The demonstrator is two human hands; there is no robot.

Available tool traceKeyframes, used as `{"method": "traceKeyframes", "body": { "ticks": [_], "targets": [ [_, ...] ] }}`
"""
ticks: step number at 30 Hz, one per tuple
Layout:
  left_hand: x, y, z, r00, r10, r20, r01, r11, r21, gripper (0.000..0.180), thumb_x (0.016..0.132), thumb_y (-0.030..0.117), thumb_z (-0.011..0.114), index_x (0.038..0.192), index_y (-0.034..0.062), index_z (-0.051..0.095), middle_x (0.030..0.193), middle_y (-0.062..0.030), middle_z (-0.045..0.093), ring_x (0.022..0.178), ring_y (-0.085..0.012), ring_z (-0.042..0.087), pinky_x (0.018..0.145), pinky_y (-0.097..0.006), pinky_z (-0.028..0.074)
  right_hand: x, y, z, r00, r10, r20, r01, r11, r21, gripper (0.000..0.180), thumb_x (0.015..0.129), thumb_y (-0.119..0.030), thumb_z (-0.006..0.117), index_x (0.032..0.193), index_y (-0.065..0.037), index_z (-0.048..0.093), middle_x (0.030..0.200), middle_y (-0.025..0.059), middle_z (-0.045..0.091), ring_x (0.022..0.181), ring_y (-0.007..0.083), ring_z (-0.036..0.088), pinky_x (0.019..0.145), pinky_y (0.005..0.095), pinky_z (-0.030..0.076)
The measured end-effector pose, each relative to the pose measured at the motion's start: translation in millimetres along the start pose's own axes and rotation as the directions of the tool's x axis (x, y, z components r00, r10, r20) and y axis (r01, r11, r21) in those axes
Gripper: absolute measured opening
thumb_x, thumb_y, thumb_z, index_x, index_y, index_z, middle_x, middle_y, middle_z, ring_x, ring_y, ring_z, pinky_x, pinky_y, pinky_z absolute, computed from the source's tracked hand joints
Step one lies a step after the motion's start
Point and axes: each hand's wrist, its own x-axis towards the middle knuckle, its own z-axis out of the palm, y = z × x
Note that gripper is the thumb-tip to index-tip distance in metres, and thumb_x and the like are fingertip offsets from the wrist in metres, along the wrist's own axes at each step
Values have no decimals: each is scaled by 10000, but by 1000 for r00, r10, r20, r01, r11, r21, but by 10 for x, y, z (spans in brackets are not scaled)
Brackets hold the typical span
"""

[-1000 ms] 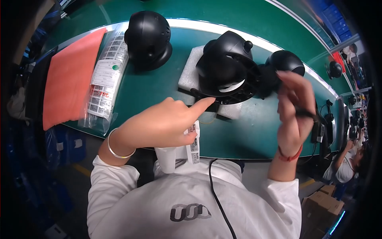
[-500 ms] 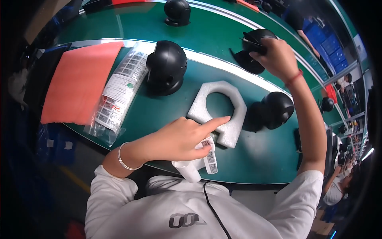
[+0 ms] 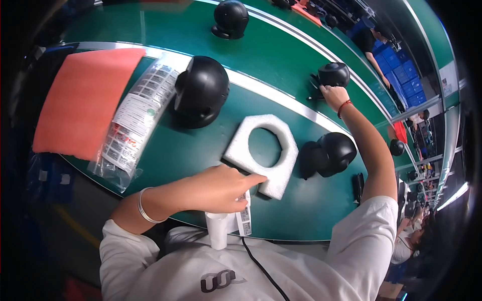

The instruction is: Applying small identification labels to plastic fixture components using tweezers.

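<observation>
My left hand pinches a strip of printed white labels near the table's front edge. Its index finger stretches out over the lower part of a white foam ring block. A curl of white backing paper hangs below that hand. Across the table, my right hand is closed at the near side of a black dome-shaped device on the green belt; its fingertips are partly hidden. Another black dome device lies right of the foam block, and a larger-looking one stands to its left.
An orange-pink foam sheet and a clear bag of label sheets lie at the left. A further black dome device sits on the far belt. A white metal rail separates table and belt. Another person is beyond.
My right hand has carried the black dome device farther out, onto the green belt. My left hand has shifted slightly toward me with the label strip, and the head view has moved a little.
</observation>
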Motion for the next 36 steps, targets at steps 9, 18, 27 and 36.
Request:
{"method": "traceKeyframes", "body": {
  "ticks": [9, 18, 27, 36],
  "targets": [
    [135, 11, 114, 974, -123, 192, 97, 986, 137, 712, 798, 180, 572, 1438, -18, 331, 698, -186, 630, 615, -364, 616, 587, -457, 497, -1235, 12, -97, 942, 286, -173, -111, 757, 644, 284, 837, -184, 648, 1121, -194, 662, 944, 93, 694, 832, 285, 673, 717, 395, 536],
    [270, -40, 267, 992, -95, 78, 102, 991, -85, 835, 823, 202, 600, 1531, 122, 164, 763, -208, 614, 628, -357, 603, 606, -434, 462, -2551, -679, 39, 931, 241, -275, -21, 787, 617, 251, 635, -61, 696, 875, -116, 649, 850, 47, 640, 689, 283, 655, 569, 384, 533],
    [251, 20, 164, 990, -140, -10, 137, 981, -139, 737, 801, 197, 646, 1474, 159, 350, 803, -113, 615, 597, -244, 596, 577, -349, 462, -2408, -1113, -280, 941, 54, -334, 141, 835, 532, 106, 596, -106, 677, 676, -141, 617, 696, 63, 603, 548, 247, 614, 470, 374, 481],
    [185, 11, 14, 981, -139, -135, 118, 982, -149, 670, 755, 89, 658, 1399, 114, 477, 621, -34, 501, 504, -108, 439, 491, -258, 355, -2964, -1550, -833, 965, 103, -242, 5, 912, 410, 135, 708, -108, 617, 832, -124, 669, 653, 16, 569, 565, 157, 608, 502, 296, 457]
  ]
}}
